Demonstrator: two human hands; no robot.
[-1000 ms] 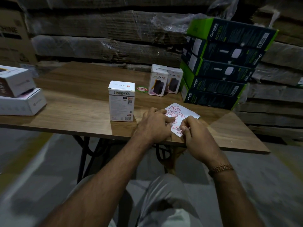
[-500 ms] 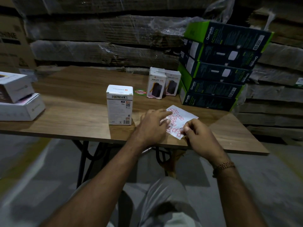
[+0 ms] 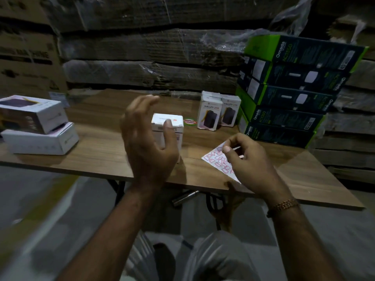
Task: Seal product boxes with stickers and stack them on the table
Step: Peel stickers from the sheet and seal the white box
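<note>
Left hand [image 3: 149,145]: raised at centre frame, fingers spread and loosely curved, holding nothing, in front of the white box [image 3: 168,126]; whether the thumb touches the box cannot be told. Right hand [image 3: 251,165]: lower right of centre, thumb and forefinger pinching a small pale sticker [image 3: 236,148] above the sticker sheet [image 3: 220,163]; bracelet [image 3: 283,205] on the wrist. White box: upright on the wooden surface [image 3: 101,155], centre frame, partly hidden by the left hand. Sticker sheet: white with red-outlined labels, lying flat near the front edge of the surface. Round red-and-green sticker [image 3: 190,122]: flat on the surface just right of the white box. Two small upright boxes [image 3: 219,113]: side by side, behind and right of the white box. Green-and-black boxes [image 3: 290,94]: stack of five, upper right. Two white boxes [image 3: 38,126]: stacked, left edge of frame. Wrapped cartons [image 3: 142,57]: across the background.
</note>
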